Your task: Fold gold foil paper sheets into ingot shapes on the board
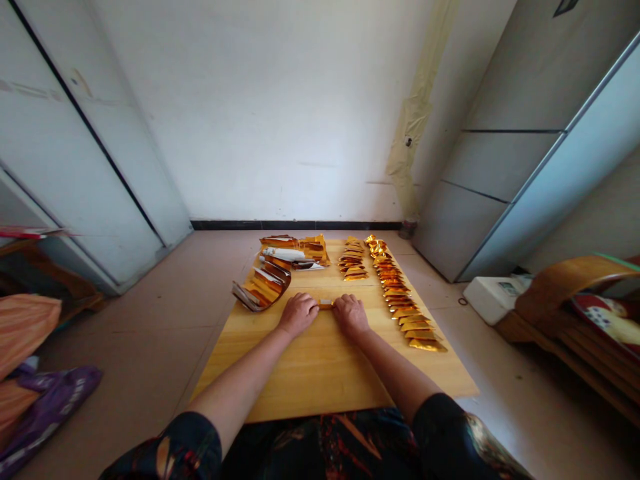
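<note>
White wall [260, 120], dark baseboard [295, 225], tiled floor [165, 300]; refrigerator [493, 157]

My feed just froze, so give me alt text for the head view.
A person's left hand and right hand touch opposite ends of a small gold strip on a wooden table. Gold sheets lie far left, a short row of folded gold pieces beyond the right hand, a longer row down the right.

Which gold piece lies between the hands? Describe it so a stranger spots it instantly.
Start at the wooden table near the white wall. Near its middle, the left hand and right hand flank a small gold strip. Unlike the gold pieces rowed along the table's right side, it sits apart, with a pale patch.
</note>
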{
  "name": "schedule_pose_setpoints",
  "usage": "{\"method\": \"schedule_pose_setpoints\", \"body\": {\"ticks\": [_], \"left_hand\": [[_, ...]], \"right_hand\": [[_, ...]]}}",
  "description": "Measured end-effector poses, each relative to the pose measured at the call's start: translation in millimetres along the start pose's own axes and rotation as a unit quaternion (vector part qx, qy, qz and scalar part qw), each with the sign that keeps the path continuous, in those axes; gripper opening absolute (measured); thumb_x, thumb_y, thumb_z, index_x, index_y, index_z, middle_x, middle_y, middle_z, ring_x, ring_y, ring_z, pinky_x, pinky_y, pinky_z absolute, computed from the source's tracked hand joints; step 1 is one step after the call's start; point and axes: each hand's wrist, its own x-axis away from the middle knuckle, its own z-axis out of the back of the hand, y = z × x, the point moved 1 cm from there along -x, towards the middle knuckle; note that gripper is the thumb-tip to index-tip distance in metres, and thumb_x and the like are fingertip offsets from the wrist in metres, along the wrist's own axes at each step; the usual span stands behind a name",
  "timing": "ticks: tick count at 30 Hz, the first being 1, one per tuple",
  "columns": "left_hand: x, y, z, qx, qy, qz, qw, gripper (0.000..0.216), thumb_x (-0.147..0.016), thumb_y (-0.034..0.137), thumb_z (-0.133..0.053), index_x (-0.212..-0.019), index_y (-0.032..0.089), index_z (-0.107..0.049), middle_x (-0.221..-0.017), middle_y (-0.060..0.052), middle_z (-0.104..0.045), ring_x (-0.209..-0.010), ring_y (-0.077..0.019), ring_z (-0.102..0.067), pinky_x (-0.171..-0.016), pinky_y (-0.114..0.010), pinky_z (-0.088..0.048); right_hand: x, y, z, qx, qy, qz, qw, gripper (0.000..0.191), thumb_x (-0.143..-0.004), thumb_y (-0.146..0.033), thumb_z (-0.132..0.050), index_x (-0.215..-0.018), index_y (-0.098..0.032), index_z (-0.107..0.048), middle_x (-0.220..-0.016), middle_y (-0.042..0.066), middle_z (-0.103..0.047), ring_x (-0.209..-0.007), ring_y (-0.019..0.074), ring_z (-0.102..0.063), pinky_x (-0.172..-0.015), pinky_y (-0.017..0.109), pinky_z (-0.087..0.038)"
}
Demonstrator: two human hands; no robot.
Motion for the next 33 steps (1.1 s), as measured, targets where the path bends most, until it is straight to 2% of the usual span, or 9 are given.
{"method": "schedule_pose_setpoints", "body": {"ticks": [5, 10, 19, 25, 33], "left_hand": [[-5.2, -2.4, -3.5, 0.017, -0.017, 0.036, 0.999, 0.017, -0.084, 0.023, -0.052, -0.088, 0.02, -0.068, -0.092, -0.005, -0.066, -0.093, -0.0195, -0.055, -0.083, -0.031, -0.041], [-6.5, -2.1, -2.2, 0.031, -0.026, 0.102, 0.994, 0.015, -0.082, 0.026, -0.056, -0.087, 0.02, -0.068, -0.093, -0.005, -0.067, -0.095, -0.0192, -0.057, -0.082, -0.031, -0.04], [-9.9, 0.5, 6.5, 0.026, -0.062, 0.194, 0.979, 0.019, -0.079, 0.036, -0.056, -0.086, 0.025, -0.07, -0.098, -0.001, -0.067, -0.098, -0.0196, -0.057, -0.077, -0.03, -0.037], [-9.9, 0.7, 5.7, 0.014, -0.062, 0.211, 0.975, 0.02, -0.081, 0.037, -0.053, -0.085, 0.026, -0.069, -0.1, -0.001, -0.067, -0.1, -0.0193, -0.056, -0.078, -0.032, -0.034], [-12.3, 7.2, 11.0, -0.018, -0.093, 0.216, 0.972, 0.023, -0.083, 0.039, -0.049, -0.084, 0.025, -0.068, -0.105, -0.003, -0.066, -0.104, -0.0222, -0.052, -0.082, -0.035, -0.035]], "right_hand": [[-3.9, 1.4, 9.3, -0.027, -0.021, -0.022, 0.999, 0.023, -0.092, -0.026, -0.041, -0.098, -0.022, -0.064, -0.1, 0.006, -0.064, -0.097, 0.0187, -0.053, -0.075, 0.028, -0.037], [-6.9, 2.1, 16.8, -0.032, -0.054, -0.038, 0.997, 0.023, -0.09, -0.025, -0.042, -0.097, -0.02, -0.064, -0.103, 0.007, -0.065, -0.099, 0.0193, -0.055, -0.074, 0.028, -0.038], [-20.3, 5.2, 13.4, -0.02, -0.106, -0.038, 0.993, 0.025, -0.089, -0.025, -0.043, -0.103, -0.019, -0.064, -0.107, 0.01, -0.064, -0.1, 0.0205, -0.057, -0.075, 0.027, -0.041], [-24.6, 6.5, 10.4, -0.026, -0.12, -0.043, 0.992, 0.025, -0.089, -0.025, -0.044, -0.104, -0.018, -0.063, -0.11, 0.011, -0.063, -0.103, 0.0219, -0.056, -0.077, 0.027, -0.042], [-27.5, 8.9, 13.3, -0.038, -0.142, -0.054, 0.988, 0.026, -0.088, -0.031, -0.048, -0.106, -0.019, -0.063, -0.111, 0.01, -0.065, -0.101, 0.0208, -0.059, -0.077, 0.026, -0.041]]}}
